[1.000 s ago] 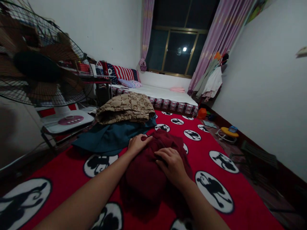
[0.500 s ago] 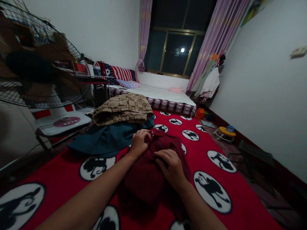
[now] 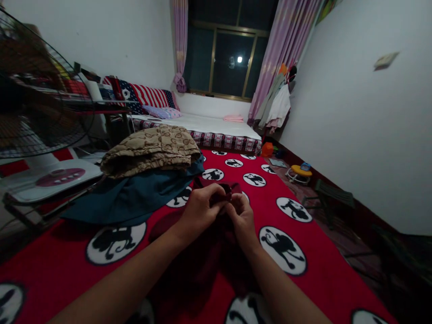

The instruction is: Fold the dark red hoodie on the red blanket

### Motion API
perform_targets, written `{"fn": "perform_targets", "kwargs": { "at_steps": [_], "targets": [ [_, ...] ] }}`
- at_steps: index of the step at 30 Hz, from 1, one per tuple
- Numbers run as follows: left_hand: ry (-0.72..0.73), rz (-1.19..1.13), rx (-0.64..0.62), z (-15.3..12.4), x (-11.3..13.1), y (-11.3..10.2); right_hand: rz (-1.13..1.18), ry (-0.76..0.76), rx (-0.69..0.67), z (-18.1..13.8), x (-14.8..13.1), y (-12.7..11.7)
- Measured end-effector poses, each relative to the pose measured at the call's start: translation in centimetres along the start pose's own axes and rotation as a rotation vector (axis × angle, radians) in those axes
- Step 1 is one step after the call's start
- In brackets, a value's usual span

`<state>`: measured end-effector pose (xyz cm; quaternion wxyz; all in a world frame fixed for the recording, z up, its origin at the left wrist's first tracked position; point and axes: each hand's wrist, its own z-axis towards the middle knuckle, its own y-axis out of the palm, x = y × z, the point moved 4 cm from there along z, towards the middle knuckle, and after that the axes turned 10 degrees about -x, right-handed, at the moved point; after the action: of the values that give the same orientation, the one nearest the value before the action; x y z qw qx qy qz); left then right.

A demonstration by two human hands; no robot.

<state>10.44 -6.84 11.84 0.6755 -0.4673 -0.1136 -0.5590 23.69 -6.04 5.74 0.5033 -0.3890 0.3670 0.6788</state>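
A dark red garment (image 3: 202,252) lies on the red cartoon-print blanket (image 3: 297,252) in front of me. My left hand (image 3: 197,211) and my right hand (image 3: 239,216) are side by side at its far end, both closed on a bunched fold of the cloth and lifting it slightly. Just beyond them to the left sits a dark teal garment (image 3: 135,195) with a folded tan patterned garment (image 3: 151,148) on top.
A standing fan (image 3: 30,117) fills the left edge, its white base (image 3: 54,177) beside the clothes pile. A bed (image 3: 216,128) lies under the window at the back. Hanging clothes (image 3: 276,105), a small yellow toy (image 3: 299,171) and a dark stool (image 3: 329,195) line the right wall.
Both hands were lying flat on the dark red garment; they have come together at its far end and gripped a fold. The camera has shifted right.
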Motion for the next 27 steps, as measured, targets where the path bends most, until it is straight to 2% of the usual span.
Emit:
{"fn": "perform_targets", "kwargs": {
  "at_steps": [4,8,11,14,18,21,24,27],
  "targets": [
    [-0.092,-0.120,0.018,0.1,0.4,-0.3,0.037,0.003,-0.040,-0.1,0.0,0.1],
    [-0.132,0.086,-0.012,0.0,0.4,-0.2,-0.137,-0.092,-0.114,-0.8,-0.8,0.7],
    [-0.084,0.215,-0.047,-0.1,0.2,-0.1,-0.220,-0.112,-0.204,-1.1,-1.3,1.4],
    [-0.012,0.251,-0.015,-0.1,0.4,-0.3,-0.287,-0.110,-0.216,-1.1,-1.8,1.7],
    [0.015,0.192,0.124,0.1,1.1,-2.1,-0.392,-0.085,-0.184,-0.8,-1.9,1.4],
    [-0.066,0.070,0.306,0.2,1.0,-4.7,-0.414,-0.053,-0.185,-0.7,-1.6,1.2],
    [-0.154,-0.116,0.499,0.3,-0.4,-7.2,-0.345,-0.003,-0.186,-0.8,-1.4,1.3],
    [-0.212,-0.206,0.523,0.8,-2.8,-8.5,-0.269,-0.016,-0.195,-0.9,-1.8,1.7]
  ]
}}
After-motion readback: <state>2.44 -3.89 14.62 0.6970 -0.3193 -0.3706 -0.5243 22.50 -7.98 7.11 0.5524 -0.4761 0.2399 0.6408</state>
